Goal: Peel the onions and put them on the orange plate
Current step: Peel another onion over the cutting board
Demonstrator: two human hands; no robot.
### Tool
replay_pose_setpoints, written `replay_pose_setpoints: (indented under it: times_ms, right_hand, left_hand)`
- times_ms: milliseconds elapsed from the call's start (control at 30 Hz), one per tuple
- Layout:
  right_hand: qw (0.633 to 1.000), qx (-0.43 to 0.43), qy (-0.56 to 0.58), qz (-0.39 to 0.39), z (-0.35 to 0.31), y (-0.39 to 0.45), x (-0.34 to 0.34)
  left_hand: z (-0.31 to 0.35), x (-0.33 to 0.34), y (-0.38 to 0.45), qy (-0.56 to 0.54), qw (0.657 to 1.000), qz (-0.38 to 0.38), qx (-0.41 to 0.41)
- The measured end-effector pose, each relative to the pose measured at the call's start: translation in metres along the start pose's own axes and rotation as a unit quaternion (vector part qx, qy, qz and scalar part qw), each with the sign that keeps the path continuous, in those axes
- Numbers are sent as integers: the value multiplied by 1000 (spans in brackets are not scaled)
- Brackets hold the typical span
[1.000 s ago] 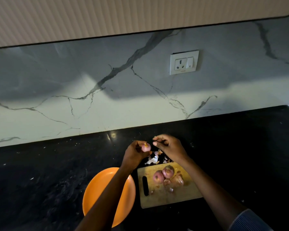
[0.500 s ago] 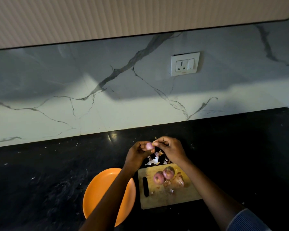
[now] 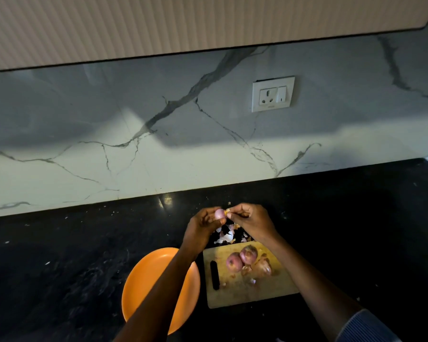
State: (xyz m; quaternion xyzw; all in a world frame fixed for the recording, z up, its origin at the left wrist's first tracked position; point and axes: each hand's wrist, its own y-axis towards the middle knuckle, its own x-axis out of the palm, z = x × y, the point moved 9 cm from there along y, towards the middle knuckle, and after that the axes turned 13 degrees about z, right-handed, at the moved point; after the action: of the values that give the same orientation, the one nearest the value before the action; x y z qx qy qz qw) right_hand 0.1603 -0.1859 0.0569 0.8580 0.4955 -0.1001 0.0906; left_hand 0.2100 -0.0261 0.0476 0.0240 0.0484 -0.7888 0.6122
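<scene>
My left hand (image 3: 201, 228) grips a small pink onion (image 3: 219, 214) above the black counter, behind the cutting board. My right hand (image 3: 251, 220) pinches a bit of skin (image 3: 227, 211) at the onion's right side. Three more onions lie on the wooden cutting board (image 3: 247, 292): two pink ones (image 3: 234, 261) (image 3: 248, 254) and a brownish one (image 3: 263, 267). The orange plate (image 3: 146, 285) sits left of the board, partly under my left forearm, with nothing visible on it.
A heap of onion peels (image 3: 229, 236) lies on the counter just behind the board. A black knife handle (image 3: 215, 275) rests on the board's left side. The marble backsplash carries a wall socket (image 3: 273, 93).
My right hand has closed in on the onion from the right and now pinches skin at its side. The left hand has kept hold of the onion.
</scene>
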Motion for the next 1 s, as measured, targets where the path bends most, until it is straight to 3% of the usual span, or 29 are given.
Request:
replay_pose_setpoints:
  times_ms: [533, 1000]
  right_hand:
    - [999, 5, -29, 26, -14, 0, -3]
    - [996, 11, -92, 5, -6, 2, 1]
  left_hand:
    - [4, 12, -2, 24, 996, -88, 12]
    - [4, 4, 0, 64, 996, -43, 40]
